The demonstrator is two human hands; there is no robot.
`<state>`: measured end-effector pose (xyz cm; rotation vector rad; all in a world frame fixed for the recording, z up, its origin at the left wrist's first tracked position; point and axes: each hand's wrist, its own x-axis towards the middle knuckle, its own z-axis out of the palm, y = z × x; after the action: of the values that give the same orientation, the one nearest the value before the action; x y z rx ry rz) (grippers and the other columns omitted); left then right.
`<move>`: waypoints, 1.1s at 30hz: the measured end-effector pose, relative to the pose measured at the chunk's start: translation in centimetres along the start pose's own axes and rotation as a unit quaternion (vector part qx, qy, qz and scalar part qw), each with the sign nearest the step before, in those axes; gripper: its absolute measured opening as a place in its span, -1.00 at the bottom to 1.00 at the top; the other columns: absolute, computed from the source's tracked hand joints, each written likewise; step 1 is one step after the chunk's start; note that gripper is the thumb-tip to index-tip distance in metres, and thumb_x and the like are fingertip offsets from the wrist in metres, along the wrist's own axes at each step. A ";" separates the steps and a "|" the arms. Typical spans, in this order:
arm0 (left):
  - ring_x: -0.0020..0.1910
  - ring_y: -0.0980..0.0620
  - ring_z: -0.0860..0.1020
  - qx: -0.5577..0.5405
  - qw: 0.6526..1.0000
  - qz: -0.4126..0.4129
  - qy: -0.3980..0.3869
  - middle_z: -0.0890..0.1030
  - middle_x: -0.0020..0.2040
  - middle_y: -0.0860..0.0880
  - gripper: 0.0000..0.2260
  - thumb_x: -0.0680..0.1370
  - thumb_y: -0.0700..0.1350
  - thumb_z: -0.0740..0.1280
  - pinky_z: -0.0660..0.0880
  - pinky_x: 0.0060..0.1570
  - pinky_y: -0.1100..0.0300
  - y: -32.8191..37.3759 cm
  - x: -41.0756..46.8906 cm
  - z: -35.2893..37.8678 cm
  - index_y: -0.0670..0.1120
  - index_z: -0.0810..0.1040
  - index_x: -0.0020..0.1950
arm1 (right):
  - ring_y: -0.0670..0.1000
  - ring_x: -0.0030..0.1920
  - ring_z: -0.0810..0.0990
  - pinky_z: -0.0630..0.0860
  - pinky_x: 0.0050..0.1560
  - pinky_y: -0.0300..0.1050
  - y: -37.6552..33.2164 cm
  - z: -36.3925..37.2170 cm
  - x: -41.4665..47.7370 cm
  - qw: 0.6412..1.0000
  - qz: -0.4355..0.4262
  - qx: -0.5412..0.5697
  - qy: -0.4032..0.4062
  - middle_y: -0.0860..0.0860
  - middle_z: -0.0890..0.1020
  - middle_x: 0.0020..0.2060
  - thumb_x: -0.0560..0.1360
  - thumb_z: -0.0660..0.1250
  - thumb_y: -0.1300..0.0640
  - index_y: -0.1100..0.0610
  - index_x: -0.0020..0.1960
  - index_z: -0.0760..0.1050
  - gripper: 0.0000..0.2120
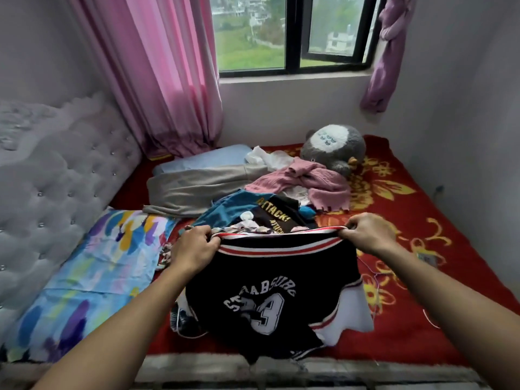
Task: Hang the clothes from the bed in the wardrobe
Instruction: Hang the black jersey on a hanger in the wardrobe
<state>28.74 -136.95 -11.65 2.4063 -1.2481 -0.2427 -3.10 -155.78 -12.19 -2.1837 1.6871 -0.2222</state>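
A black jersey (270,288) with white lettering and a red-and-white striped hem hangs above the near part of the bed. My left hand (194,246) grips the striped edge at its left end and my right hand (365,235) grips it at the right end, stretching it between them. Behind it on the red flowered blanket (422,249) lies a pile of clothes: a blue and black top (253,212) with yellow lettering, a pink knit sweater (309,181), grey trousers (197,190) and something white (267,157). No wardrobe is in view.
A grey plush toy (334,147) sits at the back of the bed. A colourful pillow (92,277) and a light blue pillow (205,159) lie along the padded grey headboard (50,175) at left. Pink curtains (168,80) flank the window (292,32). Walls enclose the bed at back and right.
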 end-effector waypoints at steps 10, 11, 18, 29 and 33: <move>-0.03 -0.15 0.57 0.085 0.978 -0.027 -0.189 0.63 -0.12 -0.08 -0.92 0.39 -0.11 0.29 0.47 -0.14 0.09 3.0 11.5 18.5 0.05 0.55 -0.18 | -0.03 -0.44 0.43 0.48 -0.51 -0.23 7.4 17.1 15.7 0.861 0.257 0.399 -0.185 0.08 0.45 -0.41 0.53 0.27 0.33 0.16 -0.26 0.51 -0.78; -0.04 -0.13 0.57 0.087 0.974 -0.030 -0.207 0.61 -0.14 -0.06 -0.94 0.41 -0.12 0.33 0.44 -0.17 0.11 3.2 12.6 20.4 0.05 0.51 -0.22 | -0.04 -0.42 0.46 0.49 -0.50 -0.25 8.3 18.1 16.7 0.840 0.274 0.422 -0.204 0.09 0.49 -0.37 0.54 0.25 0.35 0.15 -0.19 0.52 -0.81; -0.11 -0.25 0.55 0.041 0.979 -0.122 -0.161 0.60 -0.20 -0.19 -0.73 0.52 0.02 0.35 0.42 -0.20 0.00 3.5 17.4 30.7 -0.03 0.39 -0.32 | 0.16 0.09 0.60 0.53 0.13 -0.02 19.3 26.4 22.2 0.850 0.425 0.285 -0.127 0.21 0.62 0.10 0.42 0.42 0.20 0.21 0.25 0.54 -0.59; -0.18 -0.12 0.54 -0.077 0.974 -0.171 -0.128 0.58 -0.26 -0.04 -0.86 0.52 0.02 0.33 0.47 -0.08 -0.04 0.8 17.6 35.8 -0.02 0.50 -0.17 | 0.24 0.26 0.50 0.38 0.27 0.03 28.6 35.2 24.9 0.822 0.513 0.247 -0.034 0.26 0.52 0.25 0.37 0.53 -0.03 0.28 0.30 0.38 -0.34; -0.25 0.02 0.55 -0.123 0.975 -0.139 -0.121 0.61 -0.29 0.02 -0.84 0.53 0.04 0.36 0.47 -0.18 0.05 1.1 17.8 35.0 -0.02 0.58 -0.15 | 0.23 0.14 0.58 0.43 0.17 -0.01 26.7 35.8 26.2 0.833 0.473 0.268 -0.101 0.20 0.63 0.09 0.45 0.39 -0.19 0.23 0.09 0.61 -0.51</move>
<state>26.49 -161.84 -41.98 2.3766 -0.9061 -0.7488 -7.68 -179.64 -57.85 -0.7888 2.0321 -0.1484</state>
